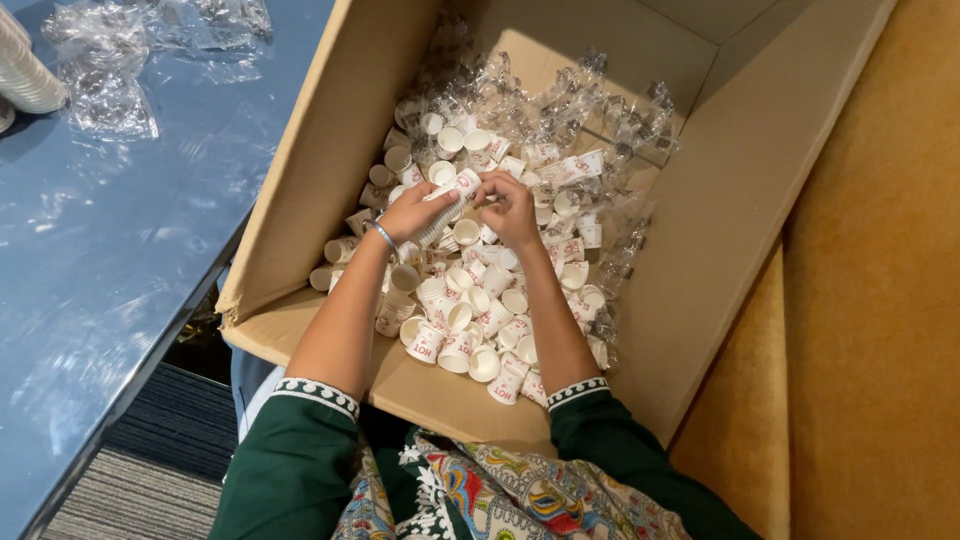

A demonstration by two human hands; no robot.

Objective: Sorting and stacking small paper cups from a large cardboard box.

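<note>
Both forearms reach down into a large cardboard box (720, 230). The left hand (412, 212) grips a short stack of paper cups (447, 205); the right hand (510, 208) pinches its top end. Loose cups (470, 330) and plastic wrappers (590, 110) fill the box, beside a blue table (110, 250).

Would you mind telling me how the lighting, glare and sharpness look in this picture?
Head view: soft light, with a bright patch on the box wall; glare on the blue table and plastic wrappers; the left hand and right hand on a stack of cups look sharp enough.
</note>
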